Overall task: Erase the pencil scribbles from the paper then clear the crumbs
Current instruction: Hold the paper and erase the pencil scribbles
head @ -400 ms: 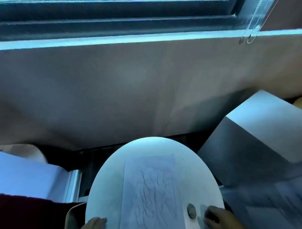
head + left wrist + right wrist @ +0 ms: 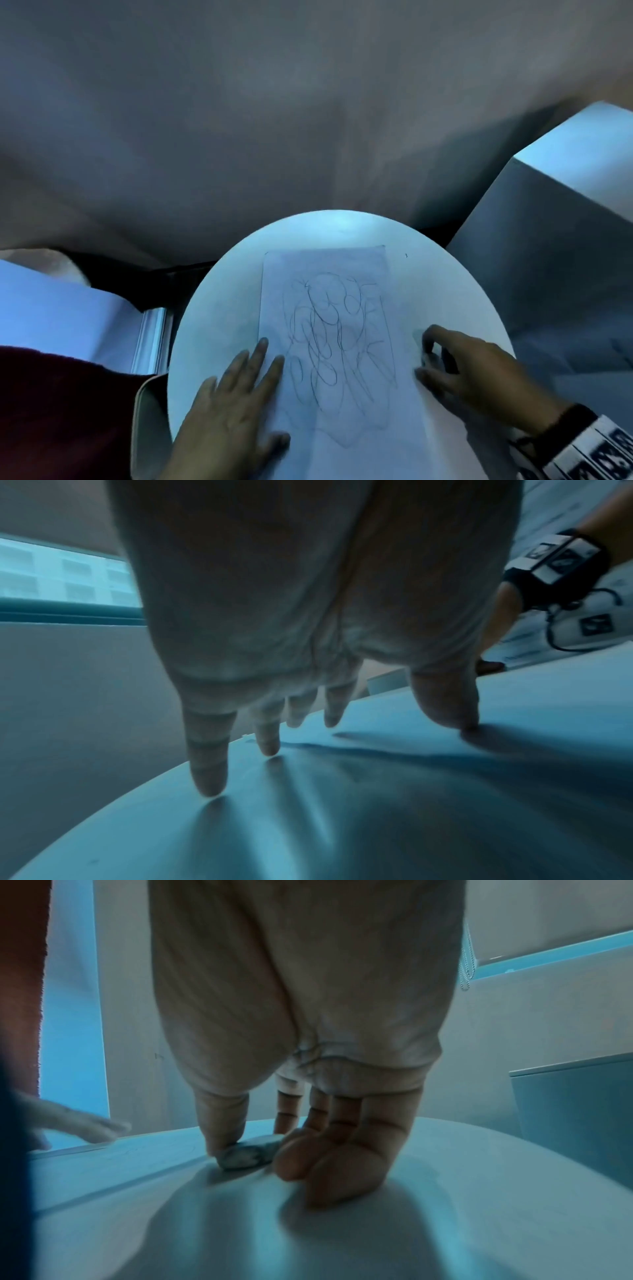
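Head view: my left hand (image 2: 236, 397) lies flat, fingers spread, on the paper (image 2: 325, 342) atop the round table (image 2: 212, 308). Right wrist view: my right hand (image 2: 304, 1139) pinches the eraser (image 2: 246, 1153) beside the sheet; a weak pinch risks dropping it.

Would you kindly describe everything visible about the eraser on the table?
The eraser is a small, pale, rounded lump smudged with grey marks. It lies low on the round white table, just past the paper's right edge. The right hand pinches it between thumb and fingers, hiding most of it in the head view. It has not yet reached the scribbles.
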The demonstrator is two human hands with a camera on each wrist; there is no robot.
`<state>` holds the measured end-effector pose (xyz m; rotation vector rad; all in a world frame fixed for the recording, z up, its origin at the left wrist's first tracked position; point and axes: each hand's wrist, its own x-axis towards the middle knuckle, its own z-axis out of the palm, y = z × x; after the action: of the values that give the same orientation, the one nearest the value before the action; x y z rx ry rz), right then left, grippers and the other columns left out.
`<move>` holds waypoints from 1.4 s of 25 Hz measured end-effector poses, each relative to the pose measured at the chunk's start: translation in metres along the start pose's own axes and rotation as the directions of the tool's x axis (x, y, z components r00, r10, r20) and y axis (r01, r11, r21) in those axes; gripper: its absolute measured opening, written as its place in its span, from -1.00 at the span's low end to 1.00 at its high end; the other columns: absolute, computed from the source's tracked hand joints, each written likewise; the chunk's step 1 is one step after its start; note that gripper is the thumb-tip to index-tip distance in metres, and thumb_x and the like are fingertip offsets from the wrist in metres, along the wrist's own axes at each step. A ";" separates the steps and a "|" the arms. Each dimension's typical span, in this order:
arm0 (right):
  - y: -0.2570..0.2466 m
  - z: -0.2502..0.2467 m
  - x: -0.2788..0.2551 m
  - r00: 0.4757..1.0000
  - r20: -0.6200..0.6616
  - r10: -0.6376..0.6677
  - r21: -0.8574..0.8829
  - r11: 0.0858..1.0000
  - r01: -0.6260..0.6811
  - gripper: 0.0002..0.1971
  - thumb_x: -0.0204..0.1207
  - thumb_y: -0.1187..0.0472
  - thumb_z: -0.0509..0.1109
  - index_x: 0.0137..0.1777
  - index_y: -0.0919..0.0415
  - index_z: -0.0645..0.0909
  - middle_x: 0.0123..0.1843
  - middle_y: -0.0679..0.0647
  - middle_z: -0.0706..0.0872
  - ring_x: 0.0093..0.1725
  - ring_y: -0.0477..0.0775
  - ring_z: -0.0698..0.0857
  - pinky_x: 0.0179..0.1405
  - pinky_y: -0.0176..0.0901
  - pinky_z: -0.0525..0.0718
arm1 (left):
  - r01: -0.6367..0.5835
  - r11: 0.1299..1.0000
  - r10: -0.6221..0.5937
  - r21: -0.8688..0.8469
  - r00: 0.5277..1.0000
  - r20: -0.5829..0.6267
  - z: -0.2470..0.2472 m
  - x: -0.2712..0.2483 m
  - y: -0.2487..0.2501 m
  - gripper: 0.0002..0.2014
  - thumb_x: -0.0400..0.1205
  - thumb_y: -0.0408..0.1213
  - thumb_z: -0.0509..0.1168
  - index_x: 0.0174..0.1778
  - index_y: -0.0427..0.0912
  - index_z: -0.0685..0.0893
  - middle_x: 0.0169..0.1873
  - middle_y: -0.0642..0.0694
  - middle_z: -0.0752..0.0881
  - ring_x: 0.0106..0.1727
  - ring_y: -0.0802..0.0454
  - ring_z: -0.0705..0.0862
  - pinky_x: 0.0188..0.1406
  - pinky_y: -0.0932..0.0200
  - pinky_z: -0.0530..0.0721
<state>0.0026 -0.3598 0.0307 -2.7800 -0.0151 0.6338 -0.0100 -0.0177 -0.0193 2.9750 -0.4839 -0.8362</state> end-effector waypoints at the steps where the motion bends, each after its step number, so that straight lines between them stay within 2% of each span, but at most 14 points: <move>1: 0.000 0.003 0.000 0.999 -0.035 0.000 0.025 1.000 0.001 -0.66 0.47 -0.25 0.40 0.08 -0.14 0.41 -0.27 -0.16 0.57 -0.28 -0.14 0.58 -0.38 -0.35 0.42 | 0.000 1.000 0.000 -0.012 1.000 -0.008 0.004 -0.005 0.008 0.01 0.23 0.50 0.13 0.57 -0.02 0.50 0.47 -0.05 0.63 0.35 -0.10 0.70 -0.24 -0.11 0.81; 5: 0.006 0.012 -0.001 0.996 -0.075 -0.046 0.132 0.990 0.056 -0.69 0.45 0.01 0.55 -0.06 0.00 0.43 -0.15 -0.03 0.63 -0.31 -0.10 0.57 -0.38 -0.32 0.47 | -0.023 0.996 0.018 0.085 0.998 0.066 0.006 -0.033 0.024 -0.11 0.30 0.46 0.10 0.42 -0.02 0.70 0.41 -0.09 0.68 0.30 -0.15 0.75 -0.13 -0.25 0.79; 6: 0.006 0.013 -0.003 0.993 -0.104 -0.053 0.171 0.983 0.070 -0.69 0.42 0.07 0.58 -0.09 0.01 0.45 -0.18 -0.01 0.66 -0.33 -0.11 0.58 -0.37 -0.34 0.50 | -0.060 0.994 0.059 0.087 0.998 0.009 0.009 -0.041 0.029 -0.11 0.32 0.45 0.08 0.44 -0.02 0.69 0.46 -0.10 0.64 0.34 -0.17 0.73 -0.07 -0.30 0.77; 8: 0.002 0.015 -0.009 0.974 -0.223 -0.037 0.259 0.961 0.096 -0.73 0.37 0.15 0.64 -0.14 0.00 0.55 -0.25 -0.04 0.72 -0.33 -0.14 0.62 -0.36 -0.42 0.53 | -0.079 0.995 0.080 0.054 0.997 -0.021 0.012 -0.056 0.041 -0.08 0.41 0.43 -0.04 0.67 0.05 0.42 0.67 -0.08 0.23 0.62 -0.20 0.45 0.31 -0.48 0.54; 10: -0.011 0.018 -0.016 0.955 -0.293 -0.046 0.334 0.931 0.148 -0.83 0.39 0.18 0.63 -0.19 0.01 0.66 -0.29 -0.07 0.76 -0.32 -0.15 0.66 -0.34 -0.46 0.55 | -0.097 0.992 0.096 0.085 0.995 0.017 0.024 -0.071 0.053 -0.07 0.51 0.44 -0.11 0.79 0.11 -0.11 0.71 0.01 -0.28 0.79 -0.09 -0.14 0.64 -0.37 0.01; 11: -0.021 0.021 -0.016 0.962 -0.265 -0.071 0.380 0.909 0.172 -0.89 0.44 0.18 0.59 -0.18 0.03 0.70 -0.30 -0.06 0.77 -0.33 -0.14 0.67 -0.34 -0.46 0.57 | -0.090 0.994 0.090 0.068 0.996 -0.004 0.031 -0.076 0.059 -0.08 0.56 0.44 -0.09 0.78 0.11 -0.22 0.71 0.03 -0.36 0.77 -0.03 -0.26 0.66 -0.28 -0.12; 14: -0.052 0.039 -0.018 0.978 -0.096 -0.184 0.443 0.872 0.207 -0.91 0.61 0.20 0.41 -0.06 0.13 0.75 -0.32 -0.03 0.76 -0.39 -0.11 0.65 -0.35 -0.27 0.66 | -0.078 0.997 0.079 0.016 0.996 -0.048 0.037 -0.097 0.072 -0.16 0.61 0.42 -0.07 0.78 0.11 -0.04 0.79 -0.04 -0.13 0.78 -0.02 -0.14 0.67 -0.18 -0.02; 17: -0.057 0.051 -0.013 0.975 -0.073 -0.211 0.393 0.892 0.222 -0.85 0.66 0.22 0.34 0.08 0.16 0.75 -0.22 -0.08 0.75 -0.32 -0.18 0.66 -0.25 -0.39 0.62 | -0.125 0.989 0.082 -0.081 0.909 -0.408 0.029 -0.080 0.070 -0.27 0.53 0.35 0.20 0.52 -0.05 0.53 0.50 -0.17 0.51 0.55 -0.20 0.49 0.31 -0.27 0.53; 18: -0.055 0.051 -0.014 0.974 -0.068 -0.216 0.404 0.887 0.225 -0.84 0.66 0.21 0.34 0.09 0.18 0.75 -0.19 -0.07 0.76 -0.28 -0.15 0.68 -0.21 -0.34 0.66 | -0.113 0.990 0.057 -0.079 0.860 -0.507 0.021 -0.065 0.065 -0.25 0.52 0.29 0.35 0.55 -0.09 0.51 0.53 -0.19 0.49 0.56 -0.21 0.49 0.30 -0.29 0.55; 20: -0.054 0.050 -0.016 0.971 -0.052 -0.231 0.432 0.872 0.231 -0.85 0.63 0.16 0.40 0.03 0.22 0.75 -0.15 0.03 0.81 -0.23 -0.05 0.73 -0.10 -0.13 0.76 | 0.006 0.997 -0.035 -0.080 0.930 -0.367 -0.002 -0.035 0.050 -0.05 0.54 0.26 0.42 0.75 -0.06 0.15 0.76 -0.09 0.12 0.74 -0.07 0.16 0.55 -0.27 0.35; 22: -0.060 0.045 -0.017 0.963 -0.092 -0.255 0.447 0.853 0.269 -0.82 0.56 0.12 0.50 -0.06 0.26 0.76 -0.19 0.12 0.83 -0.27 -0.01 0.73 -0.12 -0.03 0.78 | 0.059 0.998 -0.065 -0.035 0.977 -0.201 -0.020 -0.017 0.043 0.11 0.49 0.34 0.42 0.78 -0.03 -0.05 0.78 0.01 -0.02 0.76 0.01 0.04 0.62 -0.27 0.24; 26: -0.098 0.030 0.016 0.917 -0.225 -0.331 0.371 0.841 0.394 -0.76 0.50 0.10 0.55 -0.12 0.32 0.76 -0.19 0.19 0.80 -0.31 0.01 0.69 -0.14 0.00 0.79 | -0.009 1.000 0.013 0.017 0.979 -0.204 -0.025 0.003 0.035 0.01 0.41 0.41 0.43 0.70 0.02 0.22 0.64 -0.01 0.26 0.64 -0.05 0.22 0.50 -0.18 0.36; 28: -0.116 0.030 0.036 0.899 -0.242 -0.364 0.266 0.866 0.422 -0.77 0.51 0.11 0.54 -0.09 0.32 0.78 -0.19 0.17 0.78 -0.33 -0.03 0.65 -0.15 -0.03 0.73 | -0.023 1.000 0.018 -0.016 0.967 -0.253 -0.023 0.011 0.029 -0.05 0.40 0.44 0.41 0.63 0.05 0.29 0.67 0.02 0.23 0.66 0.01 0.20 0.52 -0.15 0.33; 35: -0.133 0.034 0.061 0.895 -0.195 -0.402 0.042 0.908 0.417 -0.81 0.48 0.13 0.50 -0.14 0.28 0.80 -0.21 0.17 0.82 -0.24 0.12 0.69 -0.11 -0.04 0.73 | -0.028 0.997 0.039 0.078 0.988 -0.146 -0.018 0.028 0.014 0.23 0.36 0.68 0.08 0.78 0.04 -0.22 0.77 0.14 -0.23 0.76 0.13 -0.20 0.67 -0.30 0.00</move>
<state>0.0507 -0.2184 0.0134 -2.6208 -0.5121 0.2639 0.0178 -0.0406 -0.0162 3.0582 -0.5693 -0.6018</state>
